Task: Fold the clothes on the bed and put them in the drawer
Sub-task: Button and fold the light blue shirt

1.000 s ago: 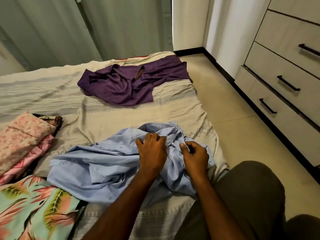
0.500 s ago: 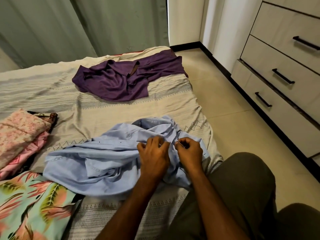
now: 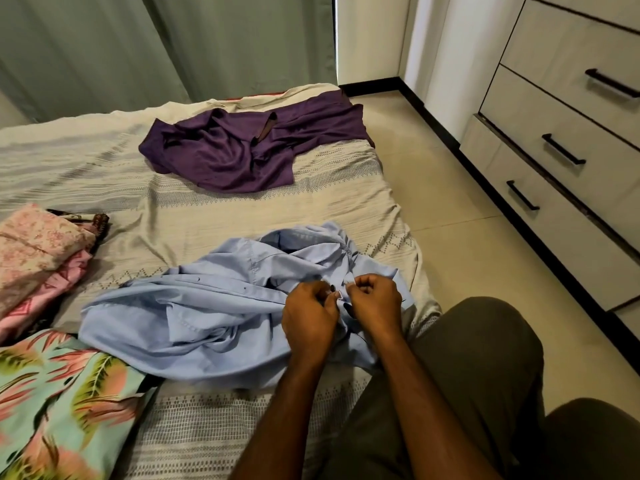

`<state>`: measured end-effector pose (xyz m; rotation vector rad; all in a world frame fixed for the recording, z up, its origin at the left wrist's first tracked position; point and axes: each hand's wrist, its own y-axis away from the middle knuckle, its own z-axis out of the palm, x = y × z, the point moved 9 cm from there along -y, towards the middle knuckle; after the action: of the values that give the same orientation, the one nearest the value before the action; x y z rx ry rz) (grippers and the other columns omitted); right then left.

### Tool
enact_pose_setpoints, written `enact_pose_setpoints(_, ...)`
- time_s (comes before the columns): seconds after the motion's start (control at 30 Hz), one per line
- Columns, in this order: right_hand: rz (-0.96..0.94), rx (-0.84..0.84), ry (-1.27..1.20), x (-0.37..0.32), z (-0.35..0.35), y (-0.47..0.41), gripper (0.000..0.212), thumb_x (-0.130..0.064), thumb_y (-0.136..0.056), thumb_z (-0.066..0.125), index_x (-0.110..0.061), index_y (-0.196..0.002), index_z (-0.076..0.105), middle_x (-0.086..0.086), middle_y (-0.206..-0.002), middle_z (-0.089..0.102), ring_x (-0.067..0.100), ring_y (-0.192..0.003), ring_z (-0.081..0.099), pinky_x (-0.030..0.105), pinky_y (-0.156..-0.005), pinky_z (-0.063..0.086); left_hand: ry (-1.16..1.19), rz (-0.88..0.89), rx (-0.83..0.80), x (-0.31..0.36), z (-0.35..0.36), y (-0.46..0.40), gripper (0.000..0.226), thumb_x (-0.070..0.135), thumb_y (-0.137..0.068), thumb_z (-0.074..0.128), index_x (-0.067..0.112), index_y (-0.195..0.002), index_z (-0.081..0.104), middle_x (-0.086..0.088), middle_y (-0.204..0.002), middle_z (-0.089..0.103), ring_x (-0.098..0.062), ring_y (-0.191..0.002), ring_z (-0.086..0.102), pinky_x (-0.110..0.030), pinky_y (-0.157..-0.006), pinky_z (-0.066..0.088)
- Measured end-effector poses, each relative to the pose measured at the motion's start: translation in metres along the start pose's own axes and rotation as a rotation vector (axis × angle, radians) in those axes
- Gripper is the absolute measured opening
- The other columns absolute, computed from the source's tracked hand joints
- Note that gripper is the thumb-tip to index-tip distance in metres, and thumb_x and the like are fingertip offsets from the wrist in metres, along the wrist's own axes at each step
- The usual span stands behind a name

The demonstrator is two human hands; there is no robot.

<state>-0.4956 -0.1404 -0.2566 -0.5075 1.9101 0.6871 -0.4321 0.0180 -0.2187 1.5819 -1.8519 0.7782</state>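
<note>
Fingers of left hand (image 3: pixel 310 315) and right hand (image 3: pixel 374 301) pinch, apparently at a button, the crumpled pale-blue cotton shirt (image 3: pixel 207 317) on the beige patterned bed (image 3: pixel 207 216); grey drawers (image 3: pixel 568 174) stand right.

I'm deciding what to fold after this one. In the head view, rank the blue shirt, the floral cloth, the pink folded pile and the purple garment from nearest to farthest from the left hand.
1. Blue shirt: held by the left hand, front centre.
2. Floral cloth: near left corner.
3. Purple garment and pink folded pile: far end and left edge, too close to call.
</note>
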Motion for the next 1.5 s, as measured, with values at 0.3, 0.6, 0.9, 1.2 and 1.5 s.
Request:
enact_pose_setpoints(0.3, -0.169, 0.076, 0.05, -0.016, -0.009, 0.003, 0.011, -0.031, -0.084, 0.078, -0.029, -0.078, 0.069, -0.008, -0.083, 0.068, 0.006, -0.078, 0.062, 0.017, -0.068, 0.045, 0.021, 0.023, 0.101, 0.003, -0.008, -0.005, 0.018, 0.023, -0.087, 0.074, 0.027, -0.105, 0.074, 0.001, -0.112, 0.06, -0.022, -0.109, 0.055, -0.043, -0.099, 0.036)
enact_pose_setpoints(0.6, -0.208, -0.006, -0.194, -0.026, -0.003, 0.007, 0.006, -0.016, -0.089, 0.074, -0.012, -0.087, 0.071, -0.004, -0.08, 0.071, 0.005, -0.076, 0.067, 0.016, -0.068, 0.052, 0.337, 0.092, 0.135, 0.026, -0.018, 0.001, 0.01, 0.016, -0.087, 0.074, 0.023, -0.094, 0.072, 0.008, -0.082, 0.073, -0.004, -0.074, 0.067, -0.038, -0.076, 0.058)
enact_pose_setpoints(0.9, -0.314, 0.0, -0.258, -0.041, -0.005, 0.019, 0.004, -0.011, -0.09, 0.072, -0.008, -0.089, 0.069, -0.002, -0.081, 0.07, 0.005, -0.076, 0.066, 0.014, -0.069, 0.052, 0.392, 0.019, 0.233, 0.023, -0.028, 0.003, 0.009, 0.011, -0.085, 0.078, 0.014, -0.094, 0.077, 0.005, -0.082, 0.075, -0.002, -0.074, 0.068, -0.023, -0.07, 0.057)
enact_pose_setpoints(1.2, -0.324, 0.05, -0.243, -0.041, -0.009, 0.022, 0.011, -0.01, -0.091, 0.071, -0.021, -0.09, 0.068, -0.009, -0.083, 0.07, 0.004, -0.08, 0.067, 0.013, -0.07, 0.052, 0.372, 0.07, 0.148, 0.028, -0.016, 0.004, 0.017, 0.006, -0.088, 0.073, 0.012, -0.102, 0.079, 0.001, -0.094, 0.077, 0.0, -0.083, 0.07, -0.018, -0.079, 0.057)
enact_pose_setpoints(1.5, -0.317, 0.004, -0.213, -0.039, -0.003, 0.018, 0.01, -0.01, -0.089, 0.073, -0.012, -0.099, 0.075, -0.005, -0.091, 0.074, 0.004, -0.086, 0.068, 0.013, -0.076, 0.053, 0.41, 0.036, 0.136, 0.024, -0.02, -0.003, 0.011, 0.006, -0.084, 0.077, 0.014, -0.091, 0.081, 0.009, -0.079, 0.076, -0.002, -0.073, 0.07, -0.027, -0.073, 0.06)
